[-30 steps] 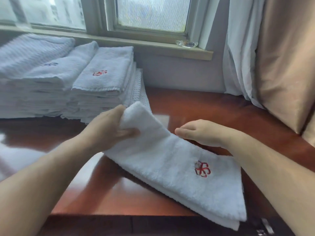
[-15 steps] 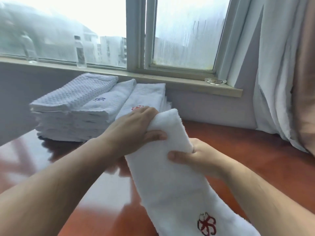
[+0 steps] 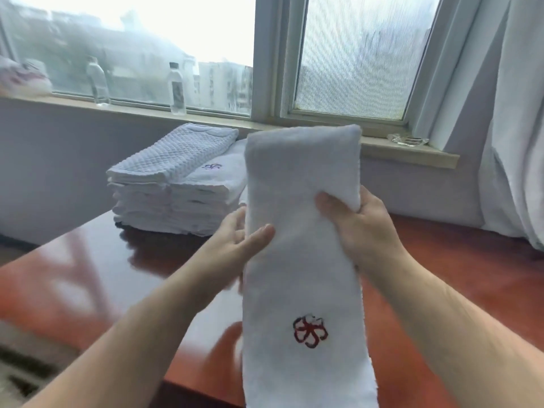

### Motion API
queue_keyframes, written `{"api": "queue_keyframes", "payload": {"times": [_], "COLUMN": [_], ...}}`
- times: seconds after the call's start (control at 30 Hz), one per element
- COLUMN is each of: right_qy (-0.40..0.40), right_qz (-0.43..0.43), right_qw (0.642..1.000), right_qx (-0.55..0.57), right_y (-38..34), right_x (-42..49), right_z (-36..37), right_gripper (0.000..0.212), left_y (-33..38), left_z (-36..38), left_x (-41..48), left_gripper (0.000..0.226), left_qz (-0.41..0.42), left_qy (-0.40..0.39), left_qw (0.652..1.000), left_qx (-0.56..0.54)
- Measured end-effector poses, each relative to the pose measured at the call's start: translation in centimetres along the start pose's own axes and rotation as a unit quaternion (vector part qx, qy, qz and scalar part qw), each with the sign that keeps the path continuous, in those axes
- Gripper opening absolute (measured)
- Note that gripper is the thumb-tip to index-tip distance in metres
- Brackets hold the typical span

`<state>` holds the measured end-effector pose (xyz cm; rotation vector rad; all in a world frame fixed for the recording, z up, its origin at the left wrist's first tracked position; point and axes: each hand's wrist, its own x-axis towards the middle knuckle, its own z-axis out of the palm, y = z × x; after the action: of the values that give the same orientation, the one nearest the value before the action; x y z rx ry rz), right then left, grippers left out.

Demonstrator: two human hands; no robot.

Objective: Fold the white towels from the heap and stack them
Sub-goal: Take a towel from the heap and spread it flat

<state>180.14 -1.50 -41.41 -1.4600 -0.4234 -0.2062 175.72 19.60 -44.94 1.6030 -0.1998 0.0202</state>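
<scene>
Pinches folded white terry towel (image 3: 303, 275) between left hand (image 3: 235, 240) and right hand (image 3: 362, 228); risks unfolding through its limp hanging end.

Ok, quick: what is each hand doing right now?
Left hand: holds the towel, thumb in front, fingers behind.
Right hand: grips the towel's right edge.

Glossy red-brown table (image 3: 88, 275), bright window (image 3: 353, 54) — hazy daylight; pale curtain (image 3: 515, 142)
</scene>
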Motion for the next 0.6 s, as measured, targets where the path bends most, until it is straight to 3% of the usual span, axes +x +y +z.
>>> {"api": "queue_keyframes", "payload": {"times": [0.13,0.33,0.6], "right_qy": [0.071,0.087,-0.080], "right_qz": [-0.014,0.014,0.086], "right_qw": [0.995,0.992,0.977], "right_qx": [0.073,0.096,0.178], "right_y": [0.0,-0.1,-2.8], "right_x": [1.0,2.8,5.6], "right_z": [1.8,2.6,4.7], "right_gripper": [0.009,0.011,0.051], "left_y": [-3.6,-4.7,-1.8], "left_z": [0.7,-0.6,-4.8], "left_x": [-1.1,-1.4,-2.8], "left_gripper": [0.046,0.036,0.033], "left_qz": [-0.001,-0.008,0.001], "left_qy": [-0.019,-0.009,-0.008], "left_qw": [1.000,0.999,0.998], "left_qx": [-0.024,-0.043,-0.062]}}
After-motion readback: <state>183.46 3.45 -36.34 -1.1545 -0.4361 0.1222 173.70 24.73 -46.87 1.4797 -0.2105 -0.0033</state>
